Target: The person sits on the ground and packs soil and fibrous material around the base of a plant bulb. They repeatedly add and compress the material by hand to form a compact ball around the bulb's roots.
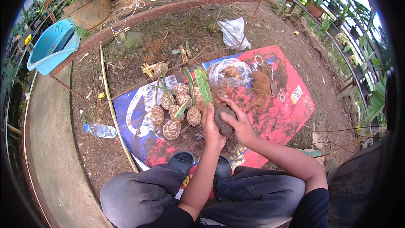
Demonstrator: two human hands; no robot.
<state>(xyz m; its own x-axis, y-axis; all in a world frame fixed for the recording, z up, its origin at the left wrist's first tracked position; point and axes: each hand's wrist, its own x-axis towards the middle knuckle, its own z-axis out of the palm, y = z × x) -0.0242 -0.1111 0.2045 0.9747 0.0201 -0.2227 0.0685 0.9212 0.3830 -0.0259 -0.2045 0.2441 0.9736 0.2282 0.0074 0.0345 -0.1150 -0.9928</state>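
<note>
Between my two hands is a dark ball of soil (224, 121), with a broad green snake plant leaf (203, 85) rising from its far side. My left hand (211, 126) cups the ball from the left, its fingers at the base of the leaf. On the right, my right hand (239, 121) wraps the ball with the thumb laid across it. Left of my hands stand several string-wrapped fibre balls (171, 129), some with green leaves growing out. Beyond my right hand lies loose brown coconut fibre (262, 84) on the soiled printed banner (284, 114).
A clear plastic bag (218, 71) holds another wrapped ball. A knife blade (273, 86) lies by the fibre. A rusty metal frame (186, 4) crosses ahead, with a blue basin (55, 46) at its left. A water bottle (99, 130) lies beside a bamboo pole (110, 107).
</note>
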